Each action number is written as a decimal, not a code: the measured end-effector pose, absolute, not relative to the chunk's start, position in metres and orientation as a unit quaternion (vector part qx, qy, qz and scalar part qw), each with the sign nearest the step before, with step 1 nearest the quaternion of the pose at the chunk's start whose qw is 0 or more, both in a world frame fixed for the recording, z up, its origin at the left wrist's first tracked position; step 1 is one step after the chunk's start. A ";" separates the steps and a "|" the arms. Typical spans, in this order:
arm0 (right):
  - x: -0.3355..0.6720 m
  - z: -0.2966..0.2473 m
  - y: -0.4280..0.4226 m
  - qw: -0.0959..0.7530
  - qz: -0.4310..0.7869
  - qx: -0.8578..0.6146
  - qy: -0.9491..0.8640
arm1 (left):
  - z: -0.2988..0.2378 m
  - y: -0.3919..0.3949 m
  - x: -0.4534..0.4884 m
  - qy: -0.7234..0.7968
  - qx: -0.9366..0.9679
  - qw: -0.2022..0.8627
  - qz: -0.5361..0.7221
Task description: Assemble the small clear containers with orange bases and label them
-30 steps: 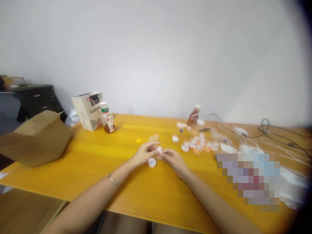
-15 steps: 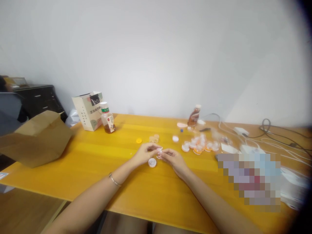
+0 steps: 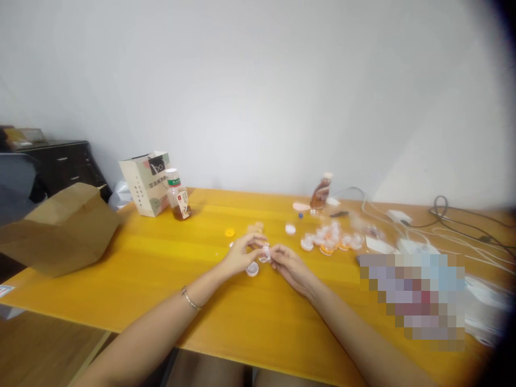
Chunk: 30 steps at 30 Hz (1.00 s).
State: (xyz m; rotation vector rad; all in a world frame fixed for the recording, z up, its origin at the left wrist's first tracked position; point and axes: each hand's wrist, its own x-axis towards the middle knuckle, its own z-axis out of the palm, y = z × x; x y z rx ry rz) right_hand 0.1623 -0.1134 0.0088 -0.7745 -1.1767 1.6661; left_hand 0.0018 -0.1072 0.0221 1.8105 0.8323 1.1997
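Observation:
Between the fingertips of both my hands is a small white piece with reddish markings [image 3: 265, 252]; its exact kind is too small to make out. My left hand [image 3: 242, 253] pinches it from the left, with a bangle on that wrist. From the right, the fingers of my right hand [image 3: 291, 264] close on its other side. Just below my left fingers a small round white container [image 3: 252, 269] rests on the table, its pale inside showing. Behind the left hand lie a yellow disc [image 3: 229, 233] and some tan pieces [image 3: 255, 228], partly hidden.
Several small clear-and-orange round containers [image 3: 332, 237] cluster at right, near a white cap [image 3: 290, 229]. A drink bottle [image 3: 321, 191] stands behind them. Cables [image 3: 443, 215] and a blurred-out patch lie farther right. At left are another bottle [image 3: 178, 196], a printed bag [image 3: 141, 185] and a brown paper bag [image 3: 64, 228].
The white piece has turned between my fingers, showing a broader side, and has shifted slightly right. A small white bit now shows behind my left hand.

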 end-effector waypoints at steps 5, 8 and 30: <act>0.167 0.007 -0.106 0.536 0.625 -0.345 -0.451 | 0.018 -0.106 0.001 0.362 0.764 0.322 0.427; 0.169 0.004 -0.103 0.575 0.596 -0.355 -0.434 | 0.013 -0.105 -0.002 0.379 0.798 0.277 0.379; 0.164 -0.005 -0.100 0.546 0.579 -0.399 -0.455 | 0.007 -0.106 0.005 0.429 0.841 0.149 0.295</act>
